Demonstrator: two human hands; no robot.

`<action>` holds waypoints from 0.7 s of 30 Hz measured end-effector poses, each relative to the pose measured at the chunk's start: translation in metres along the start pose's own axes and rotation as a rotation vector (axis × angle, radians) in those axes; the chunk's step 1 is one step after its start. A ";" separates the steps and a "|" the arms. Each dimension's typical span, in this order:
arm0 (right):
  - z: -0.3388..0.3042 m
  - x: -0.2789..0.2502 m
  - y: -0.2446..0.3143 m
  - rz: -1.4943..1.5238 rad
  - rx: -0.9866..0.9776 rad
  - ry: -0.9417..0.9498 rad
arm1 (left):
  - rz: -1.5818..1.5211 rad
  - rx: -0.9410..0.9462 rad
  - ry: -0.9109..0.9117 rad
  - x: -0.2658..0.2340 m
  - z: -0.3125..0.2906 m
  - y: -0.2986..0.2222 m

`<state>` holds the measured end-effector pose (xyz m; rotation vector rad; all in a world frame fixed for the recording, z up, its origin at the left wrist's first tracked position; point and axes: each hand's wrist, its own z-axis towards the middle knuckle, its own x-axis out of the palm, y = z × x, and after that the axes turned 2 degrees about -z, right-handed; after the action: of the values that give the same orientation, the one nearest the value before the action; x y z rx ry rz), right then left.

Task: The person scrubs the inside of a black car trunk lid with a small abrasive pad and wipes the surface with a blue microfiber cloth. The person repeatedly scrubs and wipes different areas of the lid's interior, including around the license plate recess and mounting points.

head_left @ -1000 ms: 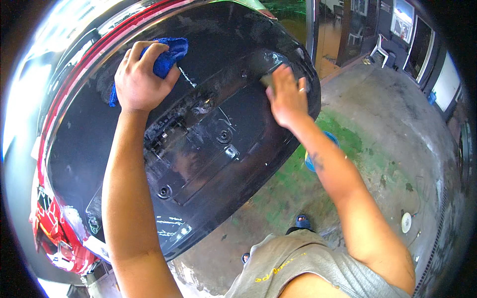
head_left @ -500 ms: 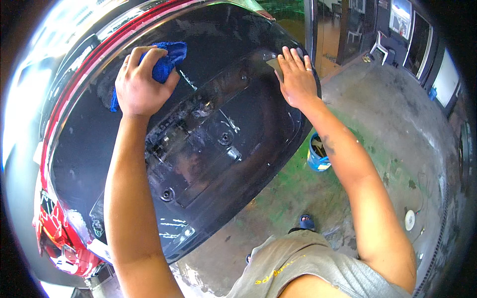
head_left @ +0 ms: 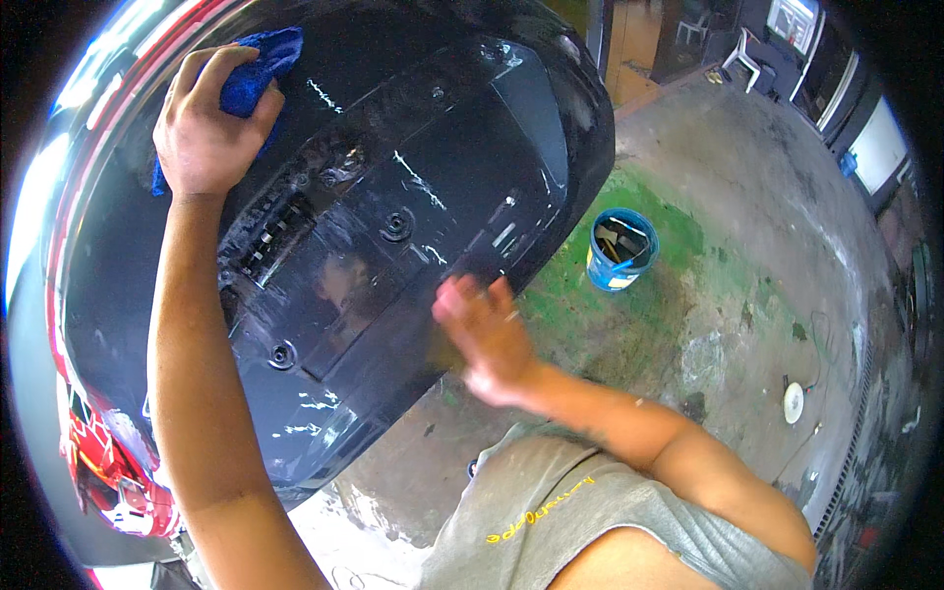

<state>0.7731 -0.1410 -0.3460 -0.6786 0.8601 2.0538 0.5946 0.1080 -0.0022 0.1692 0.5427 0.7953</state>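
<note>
A bunched blue cloth (head_left: 265,69) is in my left hand (head_left: 204,128), fingers curled round it, against the upper left of a dark car trunk lid (head_left: 472,147). Over the lid's lower edge, my right hand (head_left: 484,339) is smeared by motion. A blurred tan sheet of sandpaper (head_left: 444,351) shows by its palm. Pale scratches and streaks mark the lid. Its middle holds a recessed strip with a dark fitting (head_left: 280,236) and a round hole with a raised rim (head_left: 396,225).
A blue bucket (head_left: 622,251) with tools or scraps in it stands on the green-stained concrete floor (head_left: 728,334). A red tail light (head_left: 113,467) is at the lower left. A white round object (head_left: 794,403) lies on the right; a white chair (head_left: 743,61) stands far back.
My right hand has swept from the lid's upper right down and left to its lower edge. The view has shifted, and my left hand stays on the cloth. More of the bucket shows.
</note>
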 end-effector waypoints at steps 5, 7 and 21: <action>0.003 -0.006 0.018 -0.081 -0.210 0.172 | 0.000 0.018 0.009 0.000 -0.002 0.006; 0.007 -0.030 -0.073 -0.327 -0.077 -0.014 | 0.012 -0.011 0.051 -0.001 0.000 0.001; 0.046 -0.042 -0.070 -0.320 0.240 -0.130 | -0.007 -0.003 0.037 -0.001 0.002 -0.006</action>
<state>0.8461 -0.0932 -0.3111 -0.5075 0.8454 1.6588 0.5988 0.1034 -0.0024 0.1507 0.5766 0.7937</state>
